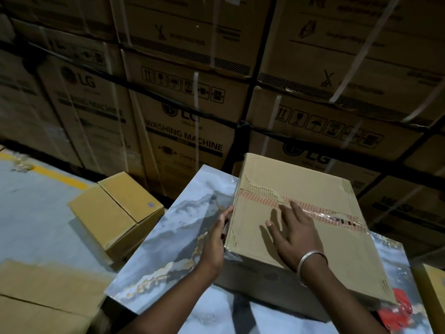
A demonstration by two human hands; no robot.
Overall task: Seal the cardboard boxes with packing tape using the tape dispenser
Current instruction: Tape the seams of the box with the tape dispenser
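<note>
Two bare hands steady a brown cardboard box [298, 213] on a marbled grey-and-white tabletop [173, 237] in a dim warehouse.

The right hand [292, 235], a silver metal bangle [310, 261] at its wrist, lies flat on the box's top with fingers spread and straight, its fingertips reaching the strip of red-striped packing tape [313, 213] that runs along the centre seam. The left hand [215, 239] rests against the box's left side, fingers extended along the upper edge, gripping nothing. A red plastic tape dispenser [396, 307] lies on the tabletop just beside the box's near right corner, blurred and partly hidden. A smaller yellow-brown cardboard carton [115, 213] sits on the pale grey floor [36, 213] to the left. Behind, large strapped cartons marked "washing machine" [183, 131] are stacked high.
</note>
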